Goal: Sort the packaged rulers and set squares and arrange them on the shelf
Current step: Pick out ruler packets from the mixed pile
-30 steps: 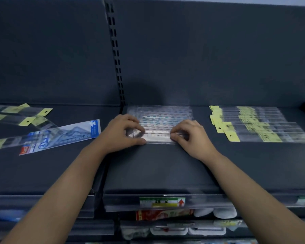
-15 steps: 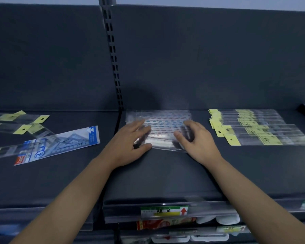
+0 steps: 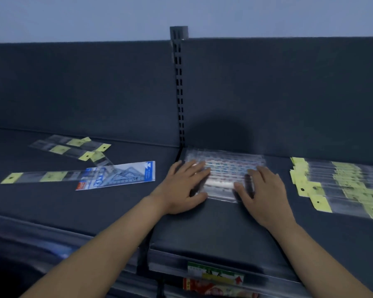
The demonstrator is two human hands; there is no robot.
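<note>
While both hands lay flat with fingers straight and spread, the left hand [image 3: 181, 186] pressed on the left end and the right hand [image 3: 265, 190] on the right end of a stack of clear-packed rulers [image 3: 228, 168] with coloured print; neither hand curled round it. The stack rested on the dark shelf [image 3: 202, 229], far back, just right of the slotted upright [image 3: 179, 93]. Apart to the right lay a fanned row of yellow-tagged rulers [image 3: 342, 183]. On the left section a blue set square pack [image 3: 119, 175] touched a long yellow-tagged ruler [image 3: 41, 177], with more loose rulers [image 3: 71, 146] farther back. A price label [image 3: 213, 274] sat on the shelf's near edge.
</note>
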